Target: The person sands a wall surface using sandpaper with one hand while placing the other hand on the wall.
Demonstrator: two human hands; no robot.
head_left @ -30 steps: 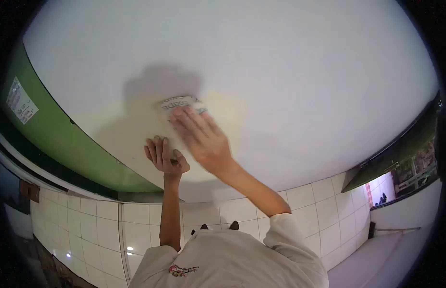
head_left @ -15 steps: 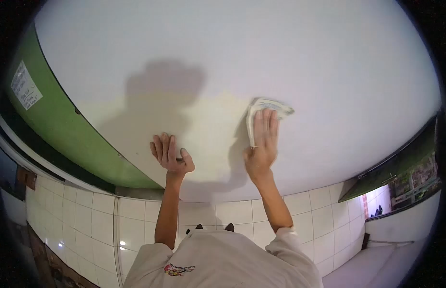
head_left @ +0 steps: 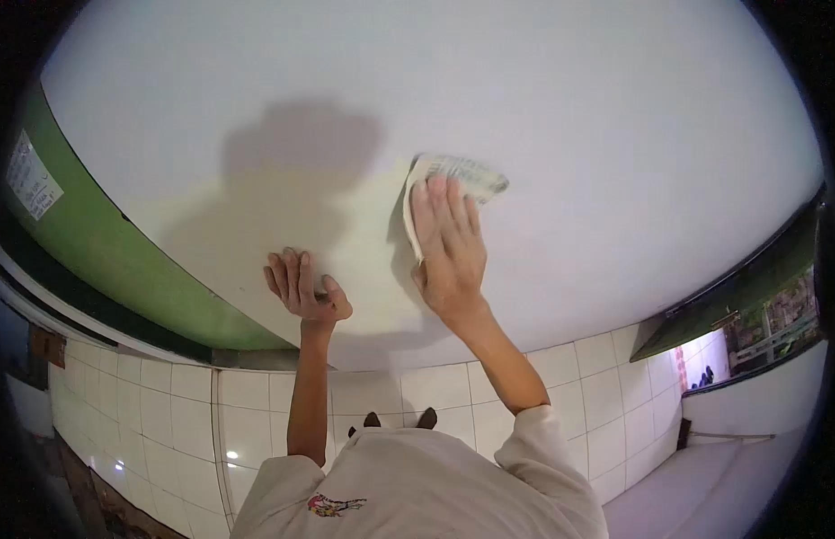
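Observation:
A pale wall [head_left: 570,135] fills most of the view in front of me. My right hand [head_left: 449,242] presses a folded sheet of sandpaper [head_left: 467,171] against it, fingers flat over the cream back with its dark print. The sheet's top edge and right corner stick out past my fingertips; the side facing the wall is hidden. To the left and lower, my left hand [head_left: 308,289] rests on the wall with its fingers bent a little and the thumb apart. I see nothing held in it.
At the left a green wall section [head_left: 139,242] carries a white paper note [head_left: 33,175]. White floor tiles [head_left: 247,393] run below the wall, and my dark shoe tips [head_left: 426,419] show there. An opening [head_left: 759,323] with a dark frame lies at the right.
My right hand has slid up and to the left along the wall with the sandpaper. My left hand keeps nearly the same place; the view has shifted slightly.

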